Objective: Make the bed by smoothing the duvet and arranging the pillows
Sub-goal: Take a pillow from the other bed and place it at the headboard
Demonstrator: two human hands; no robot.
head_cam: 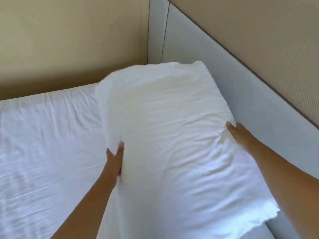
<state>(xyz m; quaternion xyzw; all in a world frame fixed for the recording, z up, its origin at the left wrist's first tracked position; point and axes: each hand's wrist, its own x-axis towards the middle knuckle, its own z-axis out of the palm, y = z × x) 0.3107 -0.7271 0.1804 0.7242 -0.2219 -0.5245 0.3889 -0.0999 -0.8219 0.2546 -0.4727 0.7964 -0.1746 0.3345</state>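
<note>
A white fitted sheet [43, 144], creased, covers the mattress on the left, and a grey padded headboard [259, 109] runs along the right below a beige wall [69, 40]. A large white pillow [164, 126] sits lengthwise just beside the headboard, its far end near the corner; whether it rests on the sheet is unclear. The left hand [115, 157] grips its left edge, thumb on top, and the right hand [236, 133] grips its right edge, bunching the cloth.
</note>
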